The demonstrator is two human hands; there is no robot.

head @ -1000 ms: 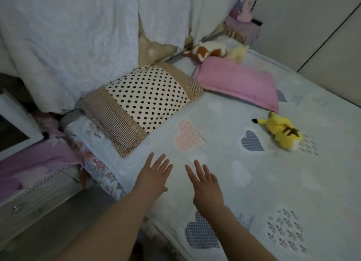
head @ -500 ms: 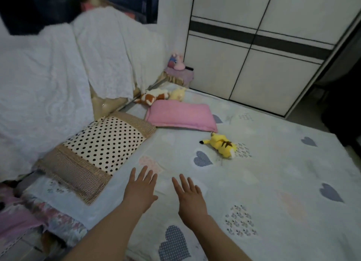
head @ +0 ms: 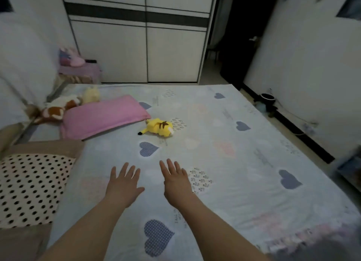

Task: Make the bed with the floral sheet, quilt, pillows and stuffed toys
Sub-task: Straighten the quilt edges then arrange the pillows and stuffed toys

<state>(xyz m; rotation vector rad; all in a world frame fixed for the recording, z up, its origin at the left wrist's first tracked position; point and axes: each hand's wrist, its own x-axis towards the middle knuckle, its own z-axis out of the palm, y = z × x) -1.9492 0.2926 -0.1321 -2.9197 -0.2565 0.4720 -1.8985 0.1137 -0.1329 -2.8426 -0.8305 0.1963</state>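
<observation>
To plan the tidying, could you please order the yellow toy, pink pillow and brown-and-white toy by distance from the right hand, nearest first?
From the right hand:
1. Yellow toy, straight ahead, mid-bed.
2. Pink pillow, ahead-left.
3. Brown-and-white toy, far left, beyond the pillow.

Extends both bare forearms forward, side by side and apart. Holds the left hand [head: 124, 186] palm down, fingers [head: 124, 171] straight and slightly spread, thumb angled out toward the right. Holds the right hand [head: 176, 184] palm down just beside it, not touching, fingers likewise straight and flat.
</observation>
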